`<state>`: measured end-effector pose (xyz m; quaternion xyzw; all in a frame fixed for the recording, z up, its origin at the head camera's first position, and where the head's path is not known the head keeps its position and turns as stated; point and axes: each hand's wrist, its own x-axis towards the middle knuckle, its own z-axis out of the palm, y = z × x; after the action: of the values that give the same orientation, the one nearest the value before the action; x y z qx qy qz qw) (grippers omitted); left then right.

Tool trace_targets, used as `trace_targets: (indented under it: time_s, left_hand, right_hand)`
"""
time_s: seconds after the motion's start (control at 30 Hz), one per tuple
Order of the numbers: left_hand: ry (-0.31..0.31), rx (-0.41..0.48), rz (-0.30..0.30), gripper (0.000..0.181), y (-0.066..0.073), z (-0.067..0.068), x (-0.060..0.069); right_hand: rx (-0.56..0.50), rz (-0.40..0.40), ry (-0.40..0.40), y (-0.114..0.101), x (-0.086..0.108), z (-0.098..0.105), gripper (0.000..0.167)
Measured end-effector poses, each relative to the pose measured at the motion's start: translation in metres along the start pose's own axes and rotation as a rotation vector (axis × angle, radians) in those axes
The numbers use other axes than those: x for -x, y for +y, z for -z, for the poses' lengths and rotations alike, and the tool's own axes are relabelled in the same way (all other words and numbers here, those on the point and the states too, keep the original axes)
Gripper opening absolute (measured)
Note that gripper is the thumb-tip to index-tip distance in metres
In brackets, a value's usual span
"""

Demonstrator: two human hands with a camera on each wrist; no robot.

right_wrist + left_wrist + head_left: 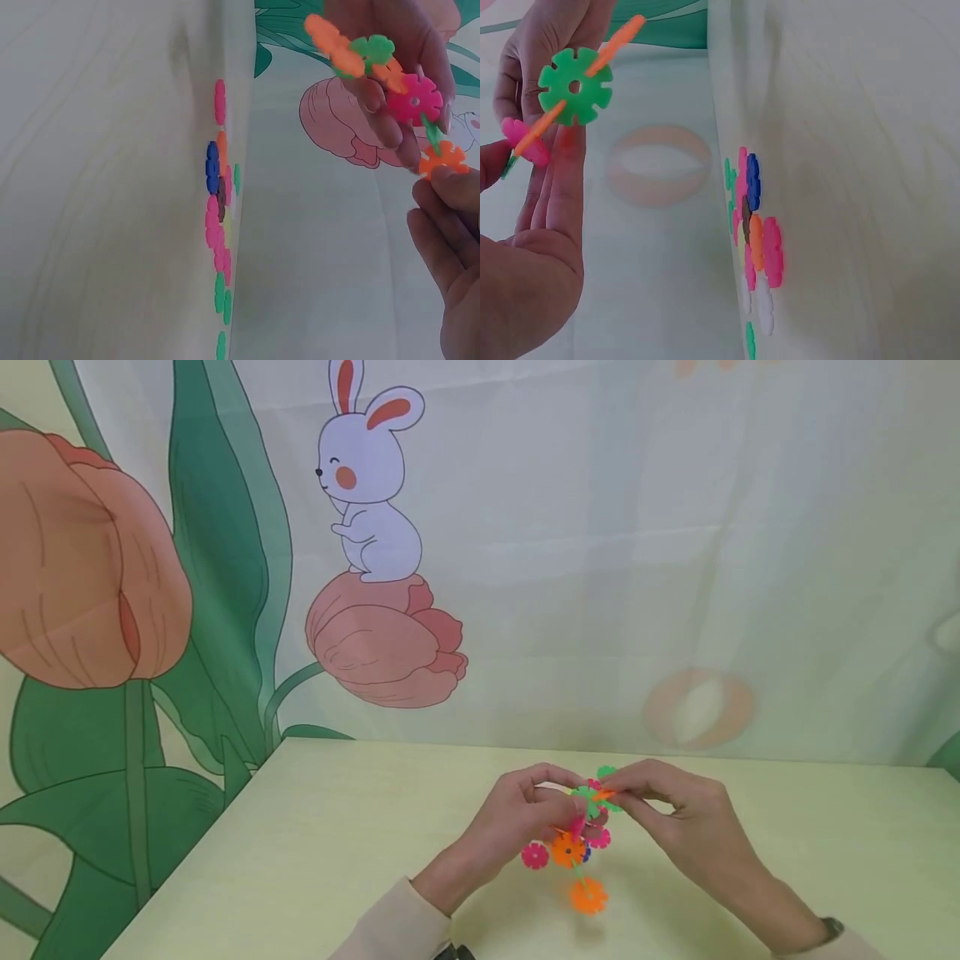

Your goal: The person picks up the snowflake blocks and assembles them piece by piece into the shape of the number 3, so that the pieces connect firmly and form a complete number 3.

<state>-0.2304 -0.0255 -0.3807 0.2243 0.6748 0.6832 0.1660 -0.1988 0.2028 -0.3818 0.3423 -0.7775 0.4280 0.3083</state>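
Above the table, both hands hold a chain of notched plastic snowflake discs slotted edge to edge. My left hand grips the chain around its pink disc; its fingers partly cover the middle. A green disc joins the pink one to an orange disc, which my right hand pinches between thumb and fingers. From the left hand's side hangs the free end, with a lower orange disc and a second orange disc joined by a thin green piece.
Loose discs lie flat on the pale table behind and below the hands, among them a pink disc, a blue disc and several green ones. A printed cloth with a rabbit and tulips hangs behind the table.
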Motion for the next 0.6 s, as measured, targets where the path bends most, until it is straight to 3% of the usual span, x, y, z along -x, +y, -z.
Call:
trace_targets:
  time_s: [0.17, 0.4, 0.5, 0.6]
  left_hand:
    - [-0.066, 0.044, 0.004, 0.025, 0.000, 0.002, 0.000]
    - [-0.082, 0.045, -0.020, 0.023, -0.002, 0.005, -0.002]
    - [-0.034, 0.052, -0.009, 0.027, -0.002, 0.008, -0.004]
    - [0.057, 0.035, 0.007, 0.031, -0.001, 0.011, -0.004]
  right_hand:
    - [-0.009, -0.023, -0.035, 0.001, 0.000, -0.004, 0.043]
    - [-0.079, 0.038, -0.025, 0.002, -0.006, -0.009, 0.044]
    - [-0.021, 0.005, -0.003, 0.003, -0.010, -0.010, 0.042]
    - [0.078, -0.136, 0.001, 0.008, -0.014, -0.009, 0.033]
